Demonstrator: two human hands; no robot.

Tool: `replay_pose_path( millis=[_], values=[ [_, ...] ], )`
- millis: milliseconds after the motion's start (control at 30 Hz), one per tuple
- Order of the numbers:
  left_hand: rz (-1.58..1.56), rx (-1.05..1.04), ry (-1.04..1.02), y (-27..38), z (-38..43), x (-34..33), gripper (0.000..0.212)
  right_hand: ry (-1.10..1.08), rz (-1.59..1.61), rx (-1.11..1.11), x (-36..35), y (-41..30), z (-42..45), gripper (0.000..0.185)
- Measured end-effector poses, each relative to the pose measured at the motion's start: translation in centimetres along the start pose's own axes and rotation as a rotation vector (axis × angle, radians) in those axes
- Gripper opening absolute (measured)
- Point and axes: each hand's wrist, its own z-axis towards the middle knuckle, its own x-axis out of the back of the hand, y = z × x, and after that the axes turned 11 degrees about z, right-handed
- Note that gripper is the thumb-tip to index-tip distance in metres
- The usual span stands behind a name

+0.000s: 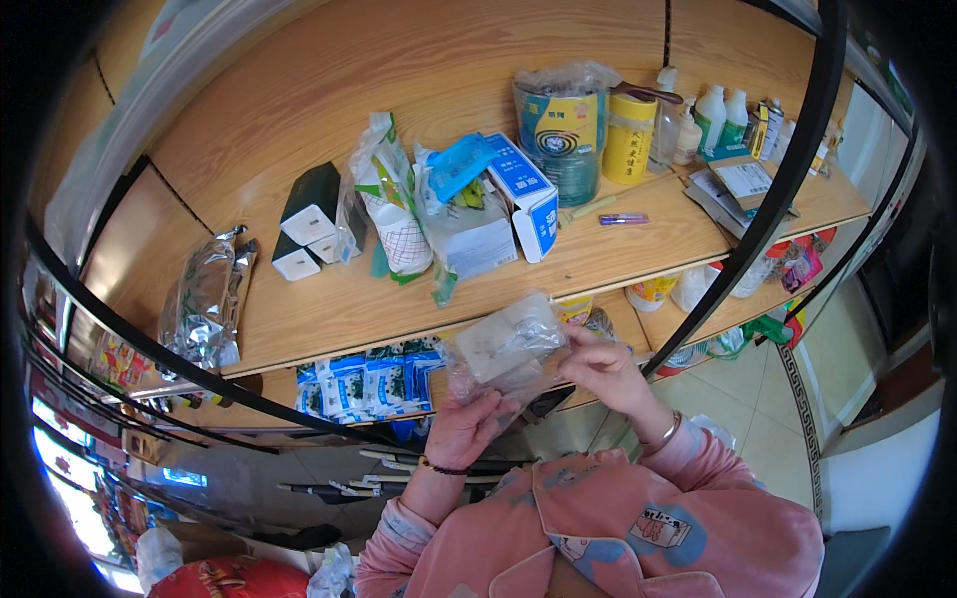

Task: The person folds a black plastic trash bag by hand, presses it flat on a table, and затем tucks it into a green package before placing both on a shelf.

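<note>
Between my hands is a clear plastic bag [516,344] with a flat, pale thing inside; what that thing is, I cannot tell. My left hand [467,418] grips the bag's lower left part, thumb on top. At the bag's right edge, my right hand [609,371] pinches the plastic between thumb and fingers. Both hands are in front of the wooden shelf's edge, below a blue and white carton [523,194] and a plastic bag of white goods [475,235].
On the shelf [359,318] stand dark boxes [310,205], a foil pack [205,299], a mosquito coil tub [561,142], a yellow canister [628,138], several bottles [710,116] and a lighter [623,219]. A black metal post [762,202] rises at right. Blue packets [370,381] fill the shelf below.
</note>
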Motion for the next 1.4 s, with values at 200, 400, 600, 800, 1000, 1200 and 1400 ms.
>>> replay_pose_path(
  millis=[200, 400, 600, 800, 1000, 1200, 1400],
  values=[
    [0.155, -0.033, -0.067, -0.5, -0.2, -1.2, 0.052, 0.33, 0.146, -0.104, -0.6, 1.5, -0.6, 0.008],
    [0.167, 0.038, -0.137, -3.0, -0.1, -0.7, 0.055, 0.624, 0.169, -0.055, -1.4, 4.0, -0.5, 0.017],
    [-0.388, -0.074, -0.297, -2.2, -0.9, -1.1, 0.084, 0.699, -0.047, 0.049, -0.8, 3.8, -0.6, 0.018],
    [0.649, -0.508, 0.111, -4.4, 0.9, -1.3, 0.096, 0.646, -0.214, 0.08, -2.7, 2.9, -0.1, 0.018],
    [0.38, -0.306, 0.193, -1.9, 0.5, -0.9, 0.064, 0.523, 0.147, 0.057, -2.6, 2.6, -0.6, 0.021],
    [-0.146, 0.075, -0.274, -1.3, 0.7, 2.7, 0.06, 0.292, 0.551, -0.065, -2.9, 1.8, -0.5, 0.03],
    [-0.112, 0.013, -0.306, 0.3, -0.5, 3.7, 0.053, 0.12, 0.722, -0.321, -3.8, 0.6, 0.7, 0.033]
  ],
)
